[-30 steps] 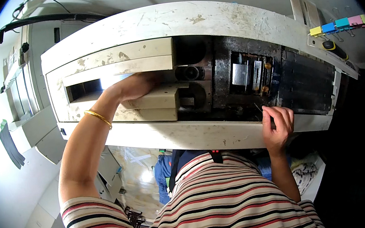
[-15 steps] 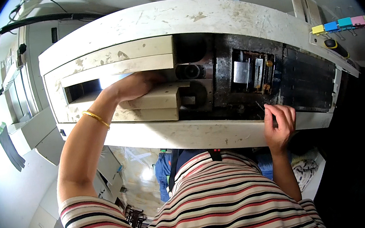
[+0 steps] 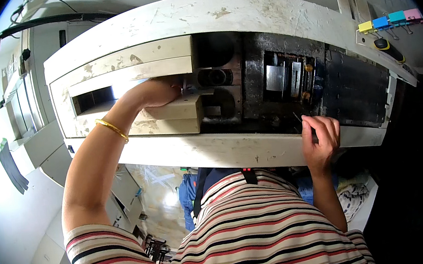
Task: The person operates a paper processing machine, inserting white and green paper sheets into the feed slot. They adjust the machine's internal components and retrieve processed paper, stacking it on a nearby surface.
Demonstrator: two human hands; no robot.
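Observation:
A long white machine housing (image 3: 193,152), scuffed and dirty, lies across in front of me. My left hand (image 3: 160,92) reaches into the slot between two beige covers (image 3: 144,56); its fingers are bent inward and mostly hidden. Just right of its fingertips sits a dark round part (image 3: 222,77) inside the opening. My right hand (image 3: 322,137) is at the near edge of the housing, thumb and forefinger pinched on a thin needle-like piece (image 3: 296,116) that points up and left. Above that hand is a recess with a shiny metal block (image 3: 275,78) and brass-coloured knobs (image 3: 308,68).
Yellow, blue, teal and pink binder clips (image 3: 397,17) line a ledge at the right, above a black-and-yellow tool handle (image 3: 388,50). A black ribbed plate (image 3: 357,90) covers the housing's right end. Pale cabinets (image 3: 39,148) stand at the left.
The view has shifted slightly, so the housing appears a little higher and further left. My left hand has edged deeper toward the dark round part; the right keeps its pinch.

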